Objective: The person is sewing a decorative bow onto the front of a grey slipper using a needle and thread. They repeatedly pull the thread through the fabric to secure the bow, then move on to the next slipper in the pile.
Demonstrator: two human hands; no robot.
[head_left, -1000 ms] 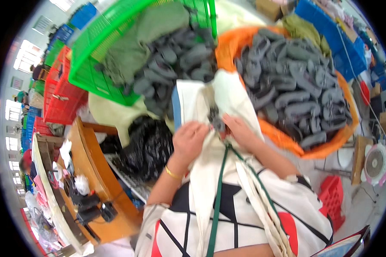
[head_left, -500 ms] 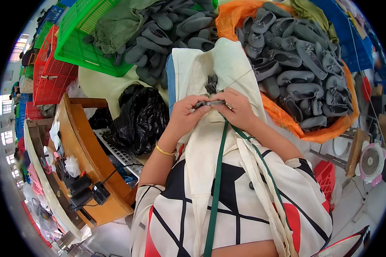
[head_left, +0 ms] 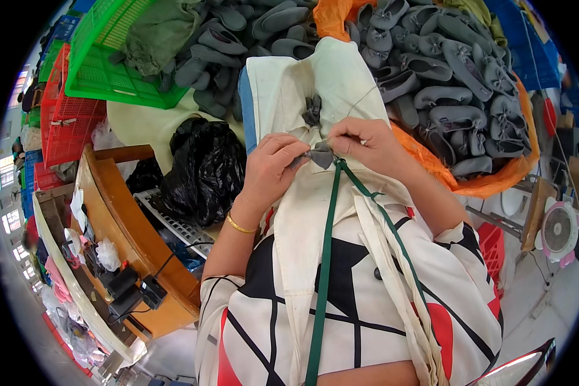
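Observation:
A small grey fabric bow (head_left: 320, 156) is pinched between the thumb and fingers of my left hand (head_left: 269, 168), above my lap. My right hand (head_left: 368, 145) is closed in a pinch at the bow's right side; whatever lies between its fingertips is too small to make out. From beside those fingers a thin thread (head_left: 365, 98) runs up and to the right. More small grey bows (head_left: 312, 110) lie in a fold of the cream apron (head_left: 349, 71) over my lap. A green strap (head_left: 327, 270) hangs down just below the bow.
Grey shoes (head_left: 460, 119) fill an orange sack (head_left: 489, 185) at the far right. Another grey shoe pile (head_left: 222, 40) lies by a green crate (head_left: 119, 80). To my left are a black plastic bag (head_left: 202, 170) and a wooden table (head_left: 132, 238); a fan (head_left: 560, 230) stands right.
My right hand has drawn away from the left, to the right and slightly up. The grey bow now shows more fully between them. The whole view has shifted a little.

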